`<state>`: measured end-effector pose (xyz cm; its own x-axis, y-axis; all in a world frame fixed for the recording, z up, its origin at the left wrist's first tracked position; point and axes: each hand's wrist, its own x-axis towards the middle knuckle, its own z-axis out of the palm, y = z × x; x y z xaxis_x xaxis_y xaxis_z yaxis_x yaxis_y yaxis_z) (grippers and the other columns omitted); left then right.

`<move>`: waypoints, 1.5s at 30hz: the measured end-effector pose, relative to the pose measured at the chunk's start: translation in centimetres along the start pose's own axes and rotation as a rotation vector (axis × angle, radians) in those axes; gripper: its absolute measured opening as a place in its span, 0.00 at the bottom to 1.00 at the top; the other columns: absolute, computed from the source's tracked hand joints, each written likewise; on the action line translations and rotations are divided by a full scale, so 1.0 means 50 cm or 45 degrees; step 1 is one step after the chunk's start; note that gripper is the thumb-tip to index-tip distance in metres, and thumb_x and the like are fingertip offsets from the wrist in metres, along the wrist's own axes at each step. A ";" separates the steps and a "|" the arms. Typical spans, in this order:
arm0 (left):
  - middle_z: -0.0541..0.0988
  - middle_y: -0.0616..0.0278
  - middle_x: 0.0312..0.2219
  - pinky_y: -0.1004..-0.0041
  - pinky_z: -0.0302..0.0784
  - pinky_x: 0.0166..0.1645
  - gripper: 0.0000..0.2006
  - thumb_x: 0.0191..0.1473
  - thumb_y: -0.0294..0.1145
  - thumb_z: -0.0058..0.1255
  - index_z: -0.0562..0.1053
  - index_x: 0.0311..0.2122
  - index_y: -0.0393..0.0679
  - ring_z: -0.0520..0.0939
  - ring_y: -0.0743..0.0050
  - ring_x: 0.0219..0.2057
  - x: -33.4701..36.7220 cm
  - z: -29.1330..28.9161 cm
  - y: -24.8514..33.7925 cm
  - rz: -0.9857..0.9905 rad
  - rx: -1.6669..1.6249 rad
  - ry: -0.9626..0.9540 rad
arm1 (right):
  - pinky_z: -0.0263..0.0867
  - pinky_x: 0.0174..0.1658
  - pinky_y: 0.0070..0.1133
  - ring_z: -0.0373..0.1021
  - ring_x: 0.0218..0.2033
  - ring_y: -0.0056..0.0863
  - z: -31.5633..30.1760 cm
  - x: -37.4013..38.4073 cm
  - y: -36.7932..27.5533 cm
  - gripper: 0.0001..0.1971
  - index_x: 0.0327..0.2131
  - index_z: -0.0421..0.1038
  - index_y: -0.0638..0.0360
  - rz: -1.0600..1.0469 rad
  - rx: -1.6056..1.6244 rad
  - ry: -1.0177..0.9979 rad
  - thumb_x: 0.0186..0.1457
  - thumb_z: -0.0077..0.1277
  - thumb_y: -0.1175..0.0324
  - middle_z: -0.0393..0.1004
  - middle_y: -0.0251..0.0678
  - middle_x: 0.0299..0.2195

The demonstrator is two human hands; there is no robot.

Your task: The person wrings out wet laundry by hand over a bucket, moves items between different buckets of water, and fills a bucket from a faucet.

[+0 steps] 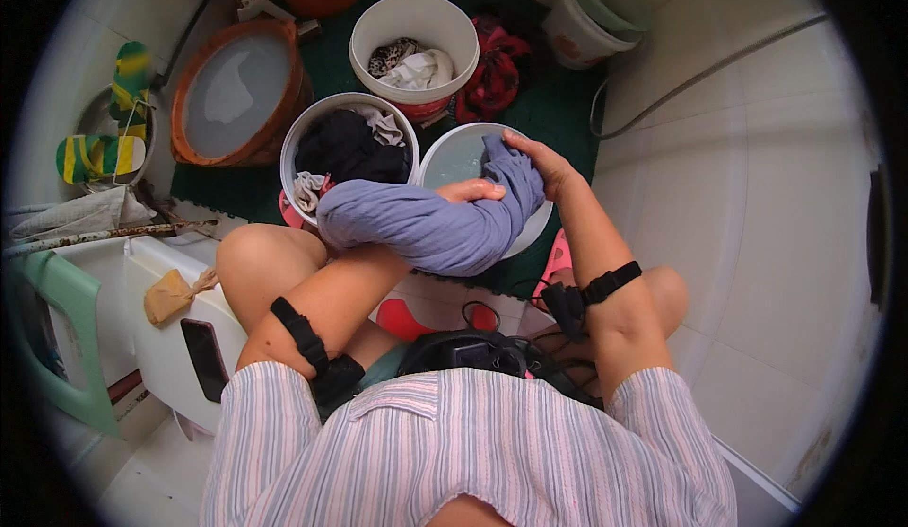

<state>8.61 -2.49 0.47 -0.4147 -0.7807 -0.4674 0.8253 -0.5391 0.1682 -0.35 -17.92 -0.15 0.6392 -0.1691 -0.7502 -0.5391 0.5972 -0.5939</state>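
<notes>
A long blue-grey cloth (426, 232), bunched and twisted like a rope, is in both my hands; I cannot tell what garment it is. Part of it lies across my left forearm, and its far end hangs above a white bucket of cloudy water (448, 158). My left hand (473, 190) is closed on the middle of the cloth, which hides most of its fingers. Farther right, my right hand (544, 165) grips the end over the bucket's rim. Just left stands a white bucket (291, 139) filled with black and pale clothes (350, 146).
Behind stands another white bucket (416, 16) with clothes inside, beside a dark red cloth (492, 65). An orange tub of water (184, 115) is at left, near green-and-yellow flip-flops (100, 159). A phone (203, 357) lies on a white surface. A hose (705, 75) runs along the right wall.
</notes>
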 end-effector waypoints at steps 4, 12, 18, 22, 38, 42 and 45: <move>0.68 0.44 0.31 0.68 0.70 0.34 0.27 0.42 0.45 0.39 0.58 0.40 0.30 0.72 0.57 0.29 -0.023 -0.001 0.013 -0.125 -0.244 -0.403 | 0.57 0.42 0.29 0.60 0.40 0.35 -0.009 0.022 0.042 0.27 0.44 0.54 0.60 -0.419 0.352 -0.336 0.40 0.46 0.57 0.58 0.43 0.42; 0.64 0.42 0.32 0.66 0.71 0.33 0.30 0.44 0.47 0.35 0.49 0.47 0.33 0.70 0.50 0.31 -0.026 -0.004 0.007 0.058 -0.602 -0.771 | 0.49 0.48 0.35 0.51 0.47 0.39 0.062 -0.008 0.046 0.43 0.46 0.49 0.53 -1.006 0.996 -0.630 0.28 0.40 0.35 0.54 0.42 0.45; 0.63 0.46 0.39 0.69 0.70 0.35 0.29 0.44 0.47 0.36 0.52 0.46 0.34 0.71 0.59 0.32 -0.017 0.014 -0.012 0.193 -0.299 -0.401 | 0.54 0.44 0.36 0.57 0.42 0.43 0.059 -0.025 -0.024 0.32 0.38 0.59 0.57 -0.809 0.802 -0.589 0.35 0.41 0.41 0.64 0.39 0.34; 0.67 0.54 0.35 0.72 0.69 0.38 0.24 0.45 0.42 0.41 0.57 0.43 0.35 0.70 0.68 0.36 0.018 0.010 -0.018 0.258 0.054 -0.216 | 0.59 0.28 0.16 0.62 0.24 0.20 0.059 -0.031 -0.059 0.13 0.20 0.64 0.60 -0.546 0.066 0.058 0.43 0.46 0.59 0.65 0.30 0.20; 0.71 0.55 0.24 0.73 0.65 0.33 0.23 0.25 0.43 0.52 0.67 0.29 0.38 0.71 0.67 0.29 0.168 -0.042 -0.069 0.523 1.315 0.815 | 0.59 0.34 0.26 0.65 0.29 0.39 0.066 0.033 -0.016 0.19 0.24 0.68 0.67 -0.234 -1.342 0.710 0.32 0.48 0.58 0.68 0.48 0.27; 0.70 0.51 0.28 0.72 0.64 0.37 0.33 0.22 0.45 0.54 0.61 0.37 0.36 0.71 0.61 0.31 0.142 -0.013 -0.068 0.414 1.370 1.076 | 0.60 0.36 0.25 0.65 0.32 0.40 0.077 0.034 -0.009 0.21 0.28 0.68 0.65 -0.203 -1.482 0.921 0.32 0.46 0.55 0.67 0.50 0.29; 0.66 0.46 0.34 0.72 0.62 0.41 0.48 0.19 0.46 0.58 0.46 0.46 0.34 0.69 0.56 0.33 0.115 -0.008 -0.055 0.554 1.405 1.046 | 0.60 0.36 0.24 0.65 0.32 0.39 0.068 0.029 0.005 0.22 0.29 0.68 0.63 -0.293 -1.143 1.058 0.31 0.48 0.54 0.67 0.50 0.29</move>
<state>4.12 -5.38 -3.05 0.4350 -0.7492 -0.4995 -0.0426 -0.5712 0.8197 2.30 -15.34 -0.41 0.4042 -0.8389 -0.3645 -0.8541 -0.2036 -0.4785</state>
